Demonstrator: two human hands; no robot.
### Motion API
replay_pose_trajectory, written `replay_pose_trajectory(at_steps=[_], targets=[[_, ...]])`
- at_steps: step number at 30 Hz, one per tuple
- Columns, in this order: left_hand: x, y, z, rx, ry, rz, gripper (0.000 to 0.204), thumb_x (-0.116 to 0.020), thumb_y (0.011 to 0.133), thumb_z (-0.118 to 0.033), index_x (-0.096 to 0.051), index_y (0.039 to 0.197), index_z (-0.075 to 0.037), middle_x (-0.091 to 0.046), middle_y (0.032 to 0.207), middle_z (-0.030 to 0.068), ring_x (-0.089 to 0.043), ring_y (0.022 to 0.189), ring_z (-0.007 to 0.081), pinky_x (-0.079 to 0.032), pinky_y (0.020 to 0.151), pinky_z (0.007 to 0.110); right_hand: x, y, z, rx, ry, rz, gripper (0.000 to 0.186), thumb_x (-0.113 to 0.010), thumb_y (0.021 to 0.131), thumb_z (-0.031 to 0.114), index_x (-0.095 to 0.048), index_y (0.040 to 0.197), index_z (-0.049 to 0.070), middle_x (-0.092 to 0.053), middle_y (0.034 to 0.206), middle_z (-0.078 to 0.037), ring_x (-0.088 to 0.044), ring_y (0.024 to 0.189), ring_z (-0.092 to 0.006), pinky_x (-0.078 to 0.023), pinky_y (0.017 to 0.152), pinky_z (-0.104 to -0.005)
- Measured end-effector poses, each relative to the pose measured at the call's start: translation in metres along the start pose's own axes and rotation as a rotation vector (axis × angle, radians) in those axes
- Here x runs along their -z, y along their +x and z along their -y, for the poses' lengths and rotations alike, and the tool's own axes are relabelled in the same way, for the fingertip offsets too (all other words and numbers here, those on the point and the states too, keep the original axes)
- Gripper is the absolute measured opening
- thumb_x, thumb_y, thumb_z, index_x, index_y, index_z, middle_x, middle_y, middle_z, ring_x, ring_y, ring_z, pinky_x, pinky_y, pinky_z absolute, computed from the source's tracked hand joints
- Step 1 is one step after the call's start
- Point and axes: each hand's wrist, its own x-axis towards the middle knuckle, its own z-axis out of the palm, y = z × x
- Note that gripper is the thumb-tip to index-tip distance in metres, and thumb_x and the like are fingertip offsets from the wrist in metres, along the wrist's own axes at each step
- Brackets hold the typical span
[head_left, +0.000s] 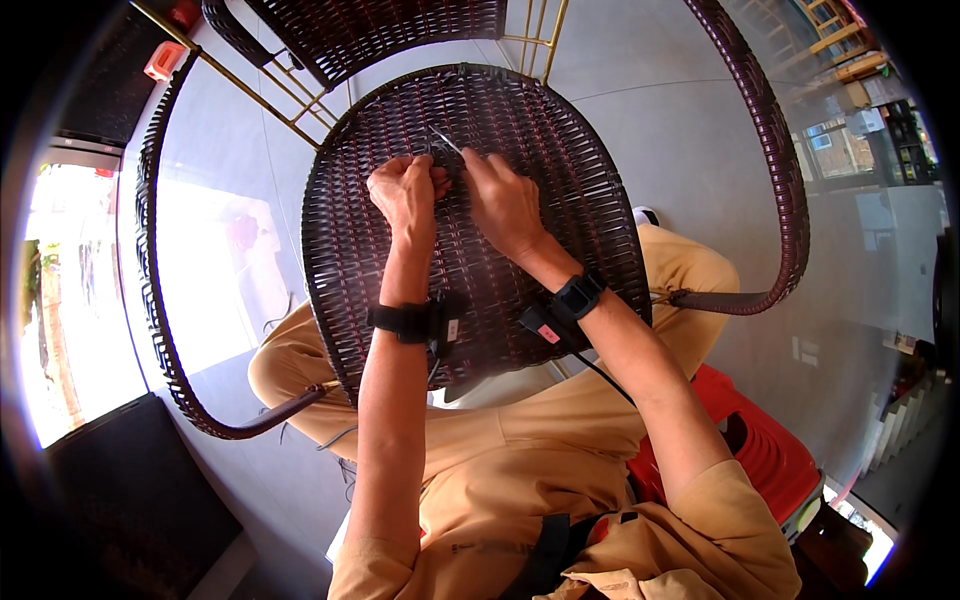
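In front of me is a dark brown woven wicker chair seat [560, 150], and both my hands are over its far half. My left hand [403, 195] is closed in a pinch, fingertips close to a small dark bit at the weave; what they hold is too small to make out. Just to its right, my right hand [505, 205] is closed around a thin silvery metal tool [445, 139]. The tool's slim end points away and to the left, above the weave. Its other end is hidden in my fingers, so its exact kind does not show.
A woven backrest [385, 35] rises at the far side, with thin gold metal rods [300, 120] beside it. Looped armrests curve out left [150, 230] and right [785, 180]. My legs are under the seat, with a red plastic stool [745, 430] at lower right.
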Motion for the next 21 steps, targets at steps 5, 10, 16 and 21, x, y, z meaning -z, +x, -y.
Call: replay_pose_trajectory(at_steps=[5, 10, 16, 21], targets=[[-0.003, 0.002, -0.001, -0.007, 0.018, 0.001, 0.014, -0.062, 0.08, -0.005, -0.064, 0.082, 0.009, -0.064, 0.067, 0.0126, -0.06, 0.05, 0.0166, -0.053, 0.048, 0.024, 0.001, 0.0, 0.0, -0.004, -0.002, -0.007, 0.035, -0.057, 0.079, 0.002, -0.058, 0.115, 0.0, -0.058, 0.083, -0.014, -0.062, 0.059, -0.0327, -0.051, 0.053, -0.0396], [-0.005, 0.0, -0.007, -0.051, 0.043, 0.007, 0.016, -0.061, 0.08, -0.005, -0.064, 0.082, 0.01, -0.065, 0.068, 0.0138, -0.062, 0.053, 0.0173, -0.054, 0.05, 0.025, 0.0, 0.0, 0.0, -0.014, 0.002, 0.003, 0.036, -0.058, 0.079, 0.002, -0.058, 0.115, 0.0, -0.058, 0.084, -0.015, -0.062, 0.059, -0.033, -0.051, 0.053, -0.0393], [-0.009, 0.005, -0.008, -0.046, 0.08, -0.011, 0.017, -0.06, 0.08, -0.006, -0.064, 0.082, 0.011, -0.065, 0.067, 0.0139, -0.062, 0.053, 0.0171, -0.054, 0.051, 0.025, 0.0, 0.0, 0.0, -0.009, -0.007, -0.008, 0.035, -0.058, 0.08, 0.002, -0.058, 0.114, -0.001, -0.059, 0.083, -0.015, -0.062, 0.059, -0.0329, -0.051, 0.053, -0.039], [-0.006, 0.012, 0.003, -0.079, 0.102, 0.01, 0.017, -0.06, 0.08, -0.006, -0.064, 0.081, 0.01, -0.065, 0.066, 0.014, -0.062, 0.051, 0.0177, -0.054, 0.049, 0.025, 0.006, 0.006, 0.005, -0.063, -0.021, 0.021, 0.024, -0.059, 0.08, 0.005, -0.06, 0.104, 0.002, -0.059, 0.079, -0.014, -0.063, 0.06, -0.033, -0.051, 0.054, -0.04]])
